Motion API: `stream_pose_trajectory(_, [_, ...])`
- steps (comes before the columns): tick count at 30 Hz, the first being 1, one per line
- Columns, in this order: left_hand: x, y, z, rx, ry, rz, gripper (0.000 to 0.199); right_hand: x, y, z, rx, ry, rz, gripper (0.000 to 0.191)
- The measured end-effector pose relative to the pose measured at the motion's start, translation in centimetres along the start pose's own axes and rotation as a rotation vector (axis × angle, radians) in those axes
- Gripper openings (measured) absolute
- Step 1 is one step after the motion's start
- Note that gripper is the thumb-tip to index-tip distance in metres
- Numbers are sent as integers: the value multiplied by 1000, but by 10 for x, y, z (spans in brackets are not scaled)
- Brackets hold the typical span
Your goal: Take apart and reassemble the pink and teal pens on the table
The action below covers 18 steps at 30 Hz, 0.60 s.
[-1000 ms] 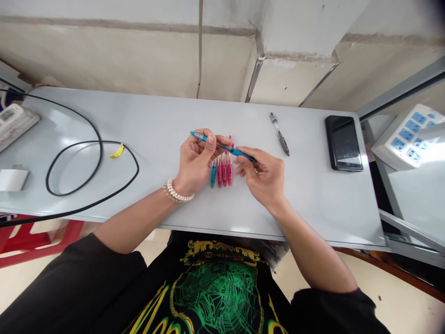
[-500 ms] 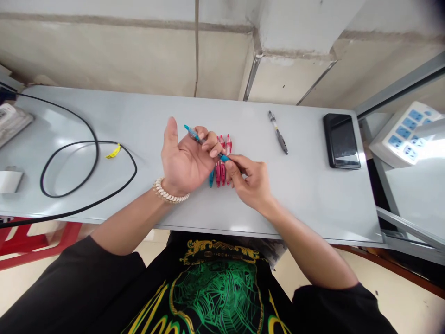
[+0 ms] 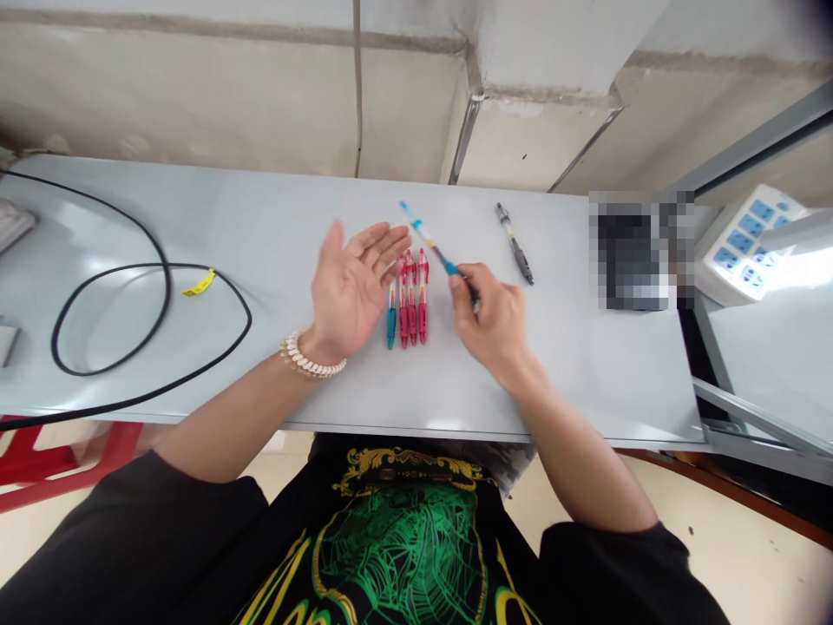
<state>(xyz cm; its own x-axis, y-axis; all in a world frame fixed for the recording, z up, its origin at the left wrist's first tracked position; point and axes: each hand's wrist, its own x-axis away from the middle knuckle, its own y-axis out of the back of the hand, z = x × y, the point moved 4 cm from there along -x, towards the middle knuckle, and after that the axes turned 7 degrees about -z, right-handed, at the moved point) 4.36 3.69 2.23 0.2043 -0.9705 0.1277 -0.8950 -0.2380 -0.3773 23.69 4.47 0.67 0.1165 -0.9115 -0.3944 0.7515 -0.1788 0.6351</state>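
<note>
My right hand (image 3: 493, 322) grips the lower end of a teal pen (image 3: 429, 240), which points up and to the left above the grey table (image 3: 273, 226). My left hand (image 3: 352, 291) is held palm up with fingers spread, holding nothing, just left of a row of pens. That row lies on the table between my hands: one teal pen (image 3: 391, 317) at the left and three red pens (image 3: 412, 304) beside it, all parallel.
A dark pen (image 3: 515, 244) lies alone to the right of my right hand. Further right sits a blurred dark flat object (image 3: 634, 252), and a white power strip (image 3: 748, 247) beyond the table edge. A black cable (image 3: 136, 321) with a yellow tag (image 3: 199, 284) loops at the left.
My left hand let go of the teal pen and opened palm up. My right hand carried the pen away to the right, its tip now pointing up-left.
</note>
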Motion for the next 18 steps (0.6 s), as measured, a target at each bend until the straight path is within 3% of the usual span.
stream_pose_trajectory(2, [-4,5,5,-205,-140,-23,28,-9,9,-23,222,-38,-65,21])
stream_pose_trajectory(4, [-5,7,9,-427,-249,25,22,-13,16,-40,344,-65,-91,21])
stream_pose_trajectory(8, [-3,3,12,-711,-405,177,17,-12,18,-34,280,18,-140,29])
stream_pose_trajectory(10, [-3,2,13,-808,-463,217,17,-6,10,-16,139,68,-30,27])
stream_pose_trajectory(12, [-4,3,16,-889,-500,229,17,2,-6,2,-18,103,217,20])
stream_pose_trajectory(14, [-5,5,18,-930,-518,230,15,9,-16,15,-64,132,364,13])
stream_pose_trajectory(18, [-7,7,20,-954,-524,231,14,9,-17,17,-9,112,384,9])
